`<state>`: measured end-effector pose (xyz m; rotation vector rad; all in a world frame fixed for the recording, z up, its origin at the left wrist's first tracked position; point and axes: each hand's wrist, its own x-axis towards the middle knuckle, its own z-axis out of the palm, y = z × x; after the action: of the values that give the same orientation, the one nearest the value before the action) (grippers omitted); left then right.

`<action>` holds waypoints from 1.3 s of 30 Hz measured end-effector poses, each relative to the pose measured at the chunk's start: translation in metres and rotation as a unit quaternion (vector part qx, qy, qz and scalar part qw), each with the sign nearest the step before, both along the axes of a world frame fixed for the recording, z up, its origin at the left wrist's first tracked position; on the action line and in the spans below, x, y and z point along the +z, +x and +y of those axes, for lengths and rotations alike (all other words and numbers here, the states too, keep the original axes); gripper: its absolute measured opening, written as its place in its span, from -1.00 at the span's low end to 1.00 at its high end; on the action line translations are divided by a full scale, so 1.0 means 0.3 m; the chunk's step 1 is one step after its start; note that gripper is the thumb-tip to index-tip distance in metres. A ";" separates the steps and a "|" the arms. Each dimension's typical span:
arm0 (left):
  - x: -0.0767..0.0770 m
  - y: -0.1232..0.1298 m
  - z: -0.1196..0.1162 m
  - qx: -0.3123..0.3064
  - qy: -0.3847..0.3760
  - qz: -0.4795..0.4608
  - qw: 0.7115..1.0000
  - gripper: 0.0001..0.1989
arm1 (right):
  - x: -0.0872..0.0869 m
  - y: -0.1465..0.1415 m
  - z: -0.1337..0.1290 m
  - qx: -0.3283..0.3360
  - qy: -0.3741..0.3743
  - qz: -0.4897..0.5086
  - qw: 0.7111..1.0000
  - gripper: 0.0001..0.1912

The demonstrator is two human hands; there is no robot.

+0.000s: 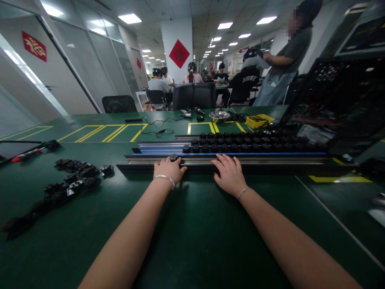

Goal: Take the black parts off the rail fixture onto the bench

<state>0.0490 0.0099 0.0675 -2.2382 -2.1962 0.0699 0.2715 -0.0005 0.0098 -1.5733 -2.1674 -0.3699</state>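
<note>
My left hand (169, 170) is closed about a small black socket module (173, 157) at the nearest long metal rail (267, 159). Its fingertips partly cover the module, and the thumb lies against the rail's front side. Farther right, my right hand (231, 175) rests on the same rail with fingers spread and nothing held in them. Just behind, a second rail with a blue strip (159, 149) carries a row of black socket modules (216, 147). More rows of similar modules stand behind that one.
Loose black modules (72, 184) lie scattered at left on the green table (192, 241), near a red-and-black tool (27, 155). At the back are a metal bowl (219, 115), a yellow tray (259, 121) and cables. A dark rack (339, 96) stands at right. Several people are beyond the table.
</note>
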 end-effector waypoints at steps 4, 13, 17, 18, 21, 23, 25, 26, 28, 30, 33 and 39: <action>0.012 -0.032 0.009 0.014 -0.024 0.006 1.000 -0.40 | 0.000 0.000 -0.001 0.000 -0.001 0.001 1.000 -0.58; 0.035 -0.107 0.033 0.038 -0.063 0.010 0.997 -0.39 | -0.001 0.001 0.003 0.000 -0.002 0.001 1.000 -0.58; 0.035 -0.147 0.049 0.041 -0.075 0.012 0.996 -0.37 | -0.004 0.001 0.003 -0.001 0.000 0.004 1.000 -0.58; 0.035 -0.156 0.052 0.043 -0.079 0.014 0.996 -0.36 | -0.004 0.001 0.002 -0.001 0.001 0.004 1.000 -0.58; 0.035 -0.183 0.057 0.056 -0.092 0.017 0.994 -0.33 | -0.004 0.000 0.001 -0.001 0.004 0.004 1.000 -0.58; 0.035 -0.201 0.060 0.067 -0.098 0.016 0.993 -0.32 | -0.003 0.000 0.001 0.000 0.005 0.003 1.000 -0.58; 0.033 -0.220 0.066 0.077 -0.095 0.012 0.992 -0.32 | -0.003 0.000 0.001 0.000 0.005 0.001 1.000 -0.58; 0.031 -0.230 0.070 0.081 -0.091 0.009 0.992 -0.32 | -0.003 0.000 0.001 0.000 0.005 0.001 1.000 -0.58; 0.028 -0.248 0.083 0.082 -0.087 0.000 0.993 -0.32 | -0.003 0.001 0.001 0.001 0.007 0.001 1.000 -0.58; 0.024 -0.261 0.098 0.078 -0.092 -0.013 0.993 -0.35 | -0.004 0.003 0.002 0.002 0.009 0.001 1.000 -0.58; 0.020 -0.274 0.117 0.074 -0.102 -0.028 0.992 -0.39 | -0.004 0.004 0.002 0.003 0.008 0.001 1.000 -0.59; 0.011 -0.328 0.137 0.109 -0.083 -0.028 0.990 -0.40 | -0.002 0.002 0.002 0.004 0.009 0.001 1.000 -0.59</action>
<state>-0.0494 0.0509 0.0706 -2.0894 -2.5452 0.1986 0.2723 -0.0001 0.0092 -1.5531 -2.1619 -0.3842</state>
